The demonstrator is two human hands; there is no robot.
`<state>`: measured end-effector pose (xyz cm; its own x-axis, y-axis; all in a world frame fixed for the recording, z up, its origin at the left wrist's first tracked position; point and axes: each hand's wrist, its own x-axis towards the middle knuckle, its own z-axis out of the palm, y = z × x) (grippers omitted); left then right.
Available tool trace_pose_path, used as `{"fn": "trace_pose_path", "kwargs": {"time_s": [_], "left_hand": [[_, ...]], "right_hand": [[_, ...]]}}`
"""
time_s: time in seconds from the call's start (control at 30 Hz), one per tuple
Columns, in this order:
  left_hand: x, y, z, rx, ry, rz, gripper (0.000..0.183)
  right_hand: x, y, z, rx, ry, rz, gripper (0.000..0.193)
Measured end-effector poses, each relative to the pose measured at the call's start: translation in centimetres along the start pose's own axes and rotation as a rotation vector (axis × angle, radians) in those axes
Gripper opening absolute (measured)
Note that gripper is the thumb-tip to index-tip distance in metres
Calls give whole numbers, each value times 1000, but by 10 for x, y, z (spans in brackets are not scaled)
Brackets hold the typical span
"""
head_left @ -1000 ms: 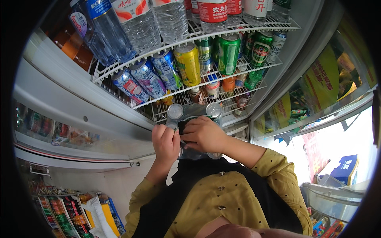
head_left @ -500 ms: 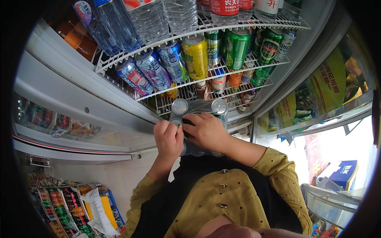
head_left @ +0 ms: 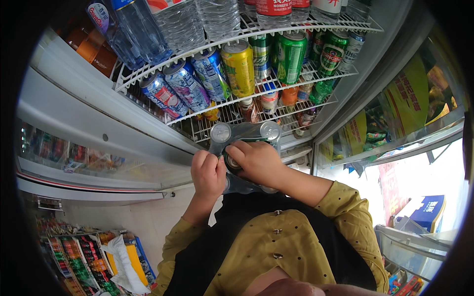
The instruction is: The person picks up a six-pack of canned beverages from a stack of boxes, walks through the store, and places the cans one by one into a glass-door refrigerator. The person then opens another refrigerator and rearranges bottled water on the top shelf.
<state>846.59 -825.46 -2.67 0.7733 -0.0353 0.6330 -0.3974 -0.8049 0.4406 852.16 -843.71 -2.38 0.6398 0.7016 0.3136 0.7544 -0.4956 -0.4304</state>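
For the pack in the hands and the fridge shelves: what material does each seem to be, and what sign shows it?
Pack of cans: likely metal cans with shiny silver tops, under clear glossy plastic wrap that shows creases. Shelves: apparently white-coated wire, seen as thin rods in a grid.

Mustard-yellow long-sleeve top w/ small dark dots, sleeves down to the wrists on both arms. Row of small metal-looking buttons down the front centre. Black apron or vest over the chest. Left hand [head_left: 207,172] & right hand [head_left: 257,162] bare, no gloves.
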Motion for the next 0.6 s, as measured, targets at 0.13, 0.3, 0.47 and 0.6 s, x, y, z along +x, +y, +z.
{"fn": "trace_pose_path", "kwargs": {"time_s": [0.13, 0.3, 0.47, 0.6], "left_hand": [[0, 1, -1, 30, -19, -5, 23], [1, 6, -2, 34, -35, 17, 21], [2, 5, -2, 40, -12, 20, 19], [3, 2, -4, 33, -23, -3, 19]], "right_hand": [[5, 0, 7, -141, 22, -53, 53], [0, -2, -14, 35, 85, -17, 56], [-5, -7, -92, 206, 336, -12, 65], [7, 14, -151, 139, 587, -108, 67]]}}
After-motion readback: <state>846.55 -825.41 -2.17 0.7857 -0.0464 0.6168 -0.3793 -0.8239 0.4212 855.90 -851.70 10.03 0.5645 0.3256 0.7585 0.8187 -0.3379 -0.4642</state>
